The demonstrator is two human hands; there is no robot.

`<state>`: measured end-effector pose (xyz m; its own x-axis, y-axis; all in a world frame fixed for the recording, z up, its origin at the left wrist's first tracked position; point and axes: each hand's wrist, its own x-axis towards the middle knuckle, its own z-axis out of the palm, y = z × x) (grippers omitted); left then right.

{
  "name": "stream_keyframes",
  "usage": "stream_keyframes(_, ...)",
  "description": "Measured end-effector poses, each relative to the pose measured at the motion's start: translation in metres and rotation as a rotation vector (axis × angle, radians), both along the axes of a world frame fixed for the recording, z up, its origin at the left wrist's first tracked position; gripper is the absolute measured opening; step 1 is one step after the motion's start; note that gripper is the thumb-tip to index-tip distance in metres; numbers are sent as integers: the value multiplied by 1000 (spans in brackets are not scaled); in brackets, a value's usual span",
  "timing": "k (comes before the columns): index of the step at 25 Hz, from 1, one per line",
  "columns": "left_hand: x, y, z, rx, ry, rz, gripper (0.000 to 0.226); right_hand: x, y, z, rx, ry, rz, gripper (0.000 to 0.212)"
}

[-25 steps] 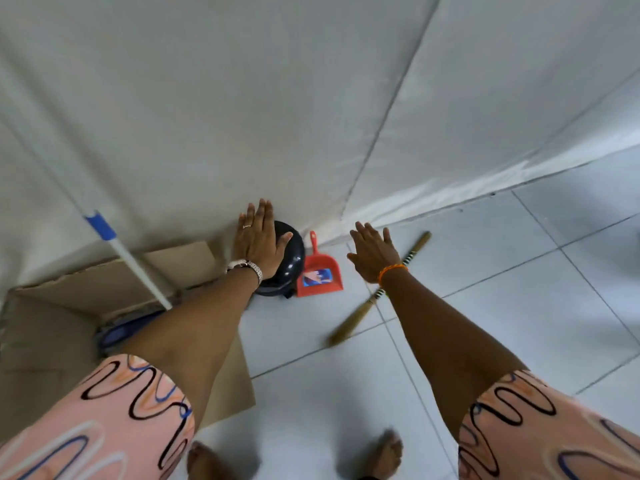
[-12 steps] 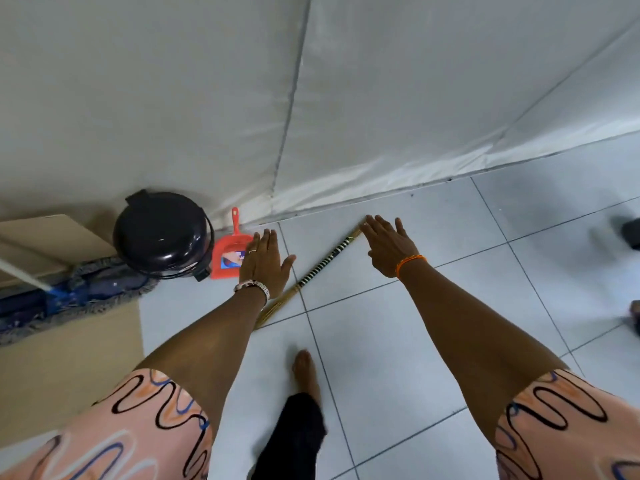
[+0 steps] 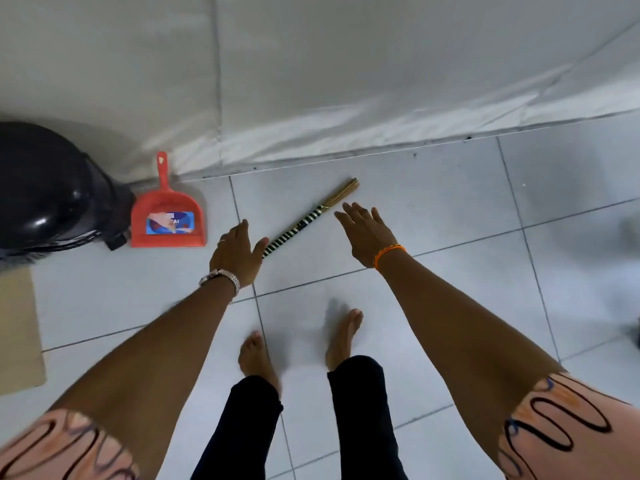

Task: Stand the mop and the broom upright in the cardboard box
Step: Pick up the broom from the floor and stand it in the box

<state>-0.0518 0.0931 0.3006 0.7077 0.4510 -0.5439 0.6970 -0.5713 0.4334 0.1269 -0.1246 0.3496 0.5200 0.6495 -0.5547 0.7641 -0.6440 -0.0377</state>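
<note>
White floor tiles (image 3: 433, 220) meet a pale wall (image 3: 346, 81) across the upper half of the frame. Both hands reach out flat, palms down, and neither grip has hold of anything: the left hand (image 3: 235, 254), fingers spread, hovers over the lower end of the broom, while the right hand (image 3: 367, 233), wearing an orange wristband (image 3: 389, 255), is splayed just right of its handle. The broom (image 3: 304, 221) lies flat on the floor at frame centre, slanting from lower left to upper right, its handle banded black and white and ending in bare sticks at the upper right; whether either hand touches it cannot be told. Left of the left hand, a red dustpan (image 3: 168, 213) lies on the tiles beside a black bin (image 3: 45, 192). A strip of cardboard box (image 3: 17, 327) shows at the left edge. Two bare feet (image 3: 341, 336) stand at lower centre.
</note>
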Motion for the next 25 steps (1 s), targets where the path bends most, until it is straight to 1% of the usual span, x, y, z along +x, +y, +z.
stream_keyframes(2, 13, -14, -63, -27, 0, 64, 72, 21, 1, -72, -7, 38, 67, 80)
stream_keyframes(6, 36, -30, -203, -32, 17, 65, 72, 62, 13, -217, -9, 18, 168, 81)
stream_keyframes(8, 40, -37, -267, -52, -18, 72, 65, 77, 21, -282, 2, -9, 239, 76)
stream_keyframes(11, 42, -42, -334, -8, -106, 72, 52, 94, 29, -353, -3, -46, 317, 63)
stream_keyframes(13, 43, -41, -365, 29, -138, 89, 47, 102, 33, -390, -5, -67, 358, 64)
stream_keyframes(15, 45, -40, -389, 47, -140, 91, 46, 108, 37, -411, -6, -88, 397, 64)
stream_keyframes(16, 46, -40, -397, 57, -128, 78, 45, 110, 39, -417, 9, -123, 421, 60)
stream_keyframes(19, 53, -42, -411, 117, -136, 30, 41, 119, 45, -425, 69, -233, 526, 36)
stream_keyframes(21, 62, -46, -403, 156, -131, 34, 36, 127, 51, -414, 144, -286, 564, 27)
stream_keyframes(23, 71, -45, -380, 133, -127, 113, 31, 133, 59, -387, 275, -278, 477, 27)
stream_keyframes(25, 82, -39, -343, 63, -122, 203, 28, 141, 71, -342, 421, -223, 253, 30)
